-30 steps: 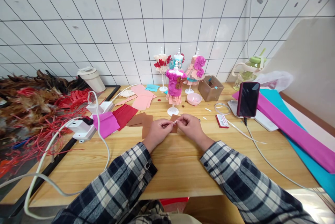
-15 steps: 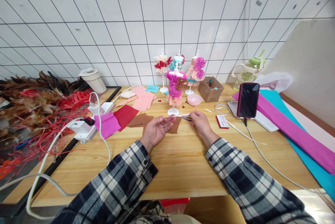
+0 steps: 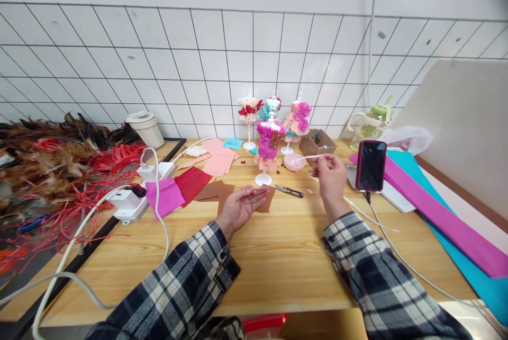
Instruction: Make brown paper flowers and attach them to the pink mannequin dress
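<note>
the right hand (image 3: 332,176) is raised over the right half of the light wooden table (image 3: 278,266), thumb and fingertips clamped on a thin white stick (image 3: 311,157). the stick points left, its far end at the small round translucent pink bowl (image 3: 294,164); whether the tip touches the bowl cannot be told. the left hand (image 3: 243,206) lies palm up, its 4 fingers together and stretched out, the fingertips beside a flat piece of brown paper (image 3: 265,203); whether something small rests on them is unclear. just beyond stands a white miniature dress form in a magenta and peach dress with a brown flower (image 3: 268,141), with 3 other dressed miniature forms (image 3: 294,123) behind it. to the right of the brown paper lie small dark-handled metal snips (image 3: 292,192). a red-cased black phone (image 3: 371,166) stands upright beyond the right hand.
</note>
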`<action>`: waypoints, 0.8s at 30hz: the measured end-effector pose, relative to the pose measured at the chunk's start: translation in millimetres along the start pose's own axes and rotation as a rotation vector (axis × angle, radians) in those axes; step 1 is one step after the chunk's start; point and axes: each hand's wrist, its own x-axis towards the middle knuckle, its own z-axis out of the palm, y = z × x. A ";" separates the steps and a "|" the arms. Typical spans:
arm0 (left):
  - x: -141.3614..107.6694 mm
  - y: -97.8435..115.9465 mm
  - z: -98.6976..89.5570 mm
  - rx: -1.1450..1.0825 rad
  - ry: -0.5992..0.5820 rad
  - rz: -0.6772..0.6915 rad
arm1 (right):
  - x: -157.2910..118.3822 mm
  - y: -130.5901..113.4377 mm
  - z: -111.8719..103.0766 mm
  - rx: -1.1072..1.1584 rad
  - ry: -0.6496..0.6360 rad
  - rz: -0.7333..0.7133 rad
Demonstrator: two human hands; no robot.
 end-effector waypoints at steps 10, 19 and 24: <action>-5.4 0.4 -0.7 0.027 -0.164 -0.076 | 93.0 0.1 -22.1 -1.192 0.056 -0.215; -3.4 -1.3 -4.5 0.039 -0.200 -0.094 | 96.1 16.2 -34.1 -1.220 0.027 -0.133; -1.7 -1.6 -4.6 0.042 -0.204 -0.103 | 79.5 10.1 -36.2 -1.091 0.081 -0.221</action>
